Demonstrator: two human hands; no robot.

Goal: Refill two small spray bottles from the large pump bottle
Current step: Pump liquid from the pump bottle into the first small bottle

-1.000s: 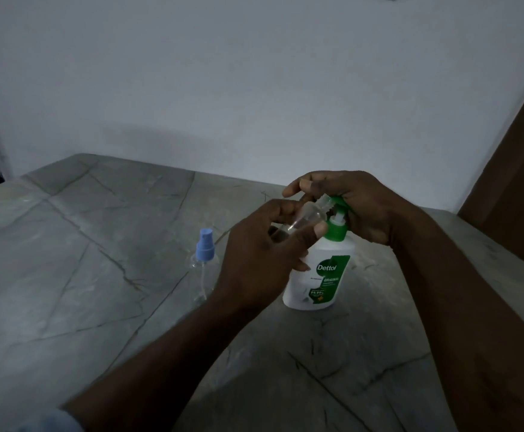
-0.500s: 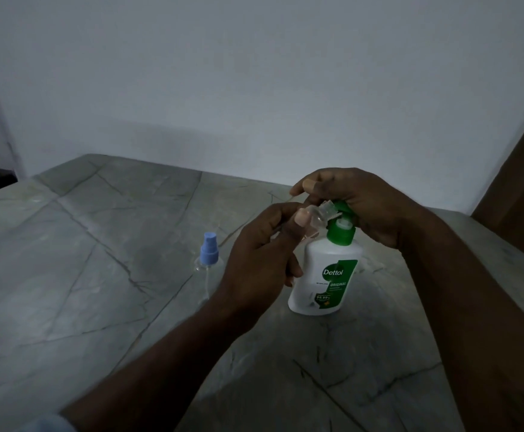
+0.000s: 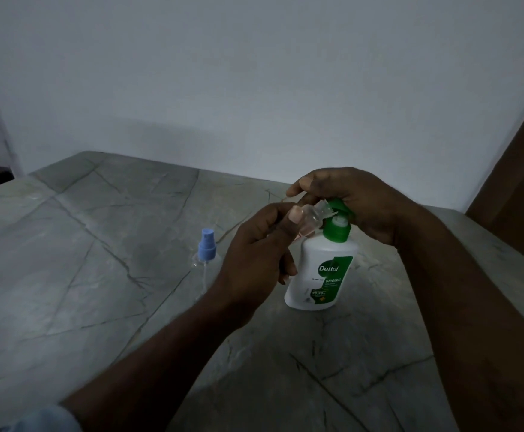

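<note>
Left hand (image 3: 254, 260): raised over the table, its thumb and fingers pinching a small clear spray bottle (image 3: 312, 217) by the body; the thumbnail faces the camera.
Small clear spray bottle: capless and tilted, with its open neck pointing up and to the right, towards the green pump head (image 3: 344, 207).
Neck and nozzle: they sit very close together, but the light is too dim to tell whether they touch.
Right hand (image 3: 359, 202): lies on top of the pump head from the right, fingers curled forward over it and gripping it.
Large pump bottle (image 3: 320, 275): white with a green collar and a green "Dettol" label, standing upright on the table just right of the left hand; the left hand covers part of its left side.
Second spray bottle (image 3: 206, 257): clear with a blue spray cap, standing upright on the table to the left of the left wrist, apart from both hands.
Table (image 3: 67, 260): grey stone with dark veins.
Surroundings: a plain pale wall (image 3: 254, 73) rises behind the table, a brown panel (image 3: 522, 157) stands at the right edge, and a light sleeve (image 3: 45, 419) shows on the left arm at the bottom.
</note>
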